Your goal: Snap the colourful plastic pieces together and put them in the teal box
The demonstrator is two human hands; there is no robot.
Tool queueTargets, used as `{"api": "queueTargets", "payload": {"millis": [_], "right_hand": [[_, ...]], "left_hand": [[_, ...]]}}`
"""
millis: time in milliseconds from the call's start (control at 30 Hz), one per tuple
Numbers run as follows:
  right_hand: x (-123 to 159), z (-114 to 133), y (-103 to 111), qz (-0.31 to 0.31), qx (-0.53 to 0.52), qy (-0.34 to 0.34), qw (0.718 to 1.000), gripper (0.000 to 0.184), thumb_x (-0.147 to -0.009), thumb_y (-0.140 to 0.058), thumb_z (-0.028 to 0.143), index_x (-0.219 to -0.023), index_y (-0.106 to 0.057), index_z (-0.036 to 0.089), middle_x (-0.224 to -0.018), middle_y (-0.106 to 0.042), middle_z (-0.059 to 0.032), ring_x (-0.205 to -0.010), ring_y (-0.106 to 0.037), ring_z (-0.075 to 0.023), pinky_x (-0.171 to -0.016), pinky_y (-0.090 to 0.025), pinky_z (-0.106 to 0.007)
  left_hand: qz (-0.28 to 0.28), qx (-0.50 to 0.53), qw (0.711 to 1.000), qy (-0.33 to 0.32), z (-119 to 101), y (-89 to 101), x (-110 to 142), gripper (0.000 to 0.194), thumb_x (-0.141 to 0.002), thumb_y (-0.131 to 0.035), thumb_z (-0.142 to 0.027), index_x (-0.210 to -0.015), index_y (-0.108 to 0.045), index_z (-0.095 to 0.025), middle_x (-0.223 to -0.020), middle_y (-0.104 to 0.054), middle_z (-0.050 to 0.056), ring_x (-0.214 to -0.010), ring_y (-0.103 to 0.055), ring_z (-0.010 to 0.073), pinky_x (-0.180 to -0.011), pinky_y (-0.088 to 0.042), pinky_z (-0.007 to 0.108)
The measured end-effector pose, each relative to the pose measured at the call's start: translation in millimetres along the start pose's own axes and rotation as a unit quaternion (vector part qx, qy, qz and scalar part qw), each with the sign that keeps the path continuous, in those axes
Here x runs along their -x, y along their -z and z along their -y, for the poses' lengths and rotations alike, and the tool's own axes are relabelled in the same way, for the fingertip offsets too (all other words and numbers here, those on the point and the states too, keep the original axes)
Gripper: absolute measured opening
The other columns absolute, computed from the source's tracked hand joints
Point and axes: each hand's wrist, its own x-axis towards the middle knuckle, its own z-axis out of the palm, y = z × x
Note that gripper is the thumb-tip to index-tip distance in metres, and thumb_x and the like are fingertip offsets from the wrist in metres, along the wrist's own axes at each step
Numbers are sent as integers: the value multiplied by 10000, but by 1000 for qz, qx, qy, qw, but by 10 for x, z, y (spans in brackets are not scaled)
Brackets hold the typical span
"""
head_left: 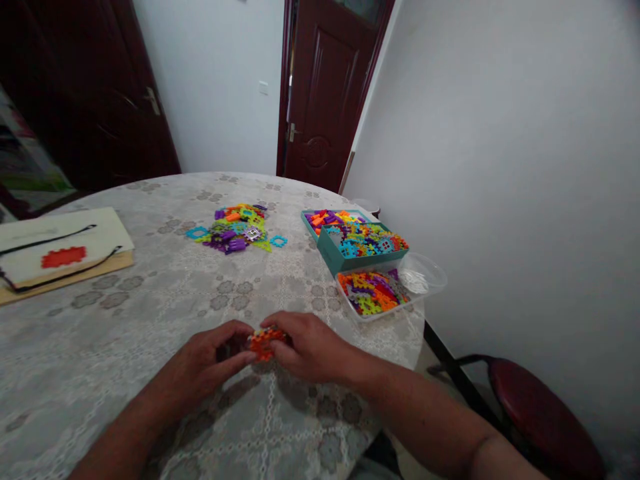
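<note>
Low over the near part of the table, a small block of toothed plastic building pieces (262,344), mostly orange with some yellow and white at the top, sits between both hands. My right hand (305,343) grips it from the right, thumb in front and fingers over the top and back. From the left, my left hand (215,357) closes on its edge with thumb and index finger, the other fingers curled behind. Fingers cover much of the block, so how its pieces join cannot be made out.
A loose pile of colourful pieces (235,230) lies farther back on the patterned tablecloth (165,320). To the right stand a teal box (327,253) and a clear plastic tub (357,315), both full of pieces. At left lies a board (113,230) with black cords; a dark red stool (540,407) is lower right.
</note>
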Motion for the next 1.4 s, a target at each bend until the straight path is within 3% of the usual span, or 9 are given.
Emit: {"api": "queueTargets", "payload": {"millis": [133,267,367,500,733,867,1033,1200,1400], "right_hand": [[-20,-376,742,-184,55,-84,978,397,-981,-571,293,-1361,-656,214,-983,-750,-38,-810,-660,-179,-792,-495,-289],[-159,-1055,1690,-350,206,-219,887,395,-945,-580,332,-1294,-707,198,-1082,-771,-93,-909,-659,-223,-877,-491,-332],[-226,-1493,2161,-322,254,-305,859,425,-919,-591,340,-1280,-725,160,-1175,-773,-134,-992,-674,-241,-887,-490,-322],[-208,-1776,2320,-253,261,-346,865,365,-843,-632,296,-1114,-795,114,-999,-790,-117,-893,-687,-234,-813,-490,-297],[-54,-1706,2089,-320,317,-280,848,428,-887,-553,294,-1204,-749,83,-1235,-726,-220,-1196,-629,-310,-1058,-463,-404],[-47,-1340,1698,-355,300,-134,875,297,-943,-518,322,-1052,-736,153,-1070,-736,-163,-1021,-662,-290,-986,-502,-432],[-57,-656,871,-100,165,52,980,188,-1025,-533,301,-1077,-686,204,-1012,-717,-84,-886,-664,-210,-847,-532,-349],[-16,-342,190,110,127,152,974,268,-1027,-565,254,-1277,-645,197,-1267,-685,-133,-1161,-635,-253,-997,-532,-402],[37,-451,-80,146,96,161,971,248,-986,-597,251,-1220,-663,199,-1269,-658,-115,-1150,-580,-257,-1013,-513,-421]], "left_hand": [[-21,-44,999,11,64,42,-7,394,-932,-658,-596,-1081,-739,-241,-917,-783,58,-814,-722,244,-771,-558,351],[-41,-73,996,13,58,81,-1,392,-943,-622,-601,-1073,-735,-249,-903,-775,47,-810,-718,242,-758,-548,342],[-40,-82,996,11,29,70,1,393,-944,-605,-601,-1045,-736,-245,-871,-767,40,-782,-711,235,-733,-536,331],[-40,-84,996,9,54,59,-2,395,-949,-593,-597,-1046,-734,-241,-857,-764,39,-776,-709,235,-732,-531,330],[-42,-75,996,10,82,53,6,322,-955,-608,-528,-1050,-727,-245,-902,-770,36,-808,-702,226,-763,-521,334],[-47,-78,996,8,5,36,45,243,-957,-608,-443,-1025,-711,-233,-882,-750,26,-799,-678,203,-761,-496,322],[-61,-60,996,6,-12,15,75,192,-951,-633,-384,-1010,-708,-218,-878,-729,22,-784,-645,179,-746,-477,305],[-81,-10,996,34,-10,44,71,200,-943,-648,-388,-1017,-713,-214,-835,-696,8,-765,-629,172,-722,-483,292],[-138,-40,987,68,-154,255,-67,329,-943,-639,-439,-1202,-700,-244,-965,-718,28,-817,-672,190,-759,-541,316]]}}
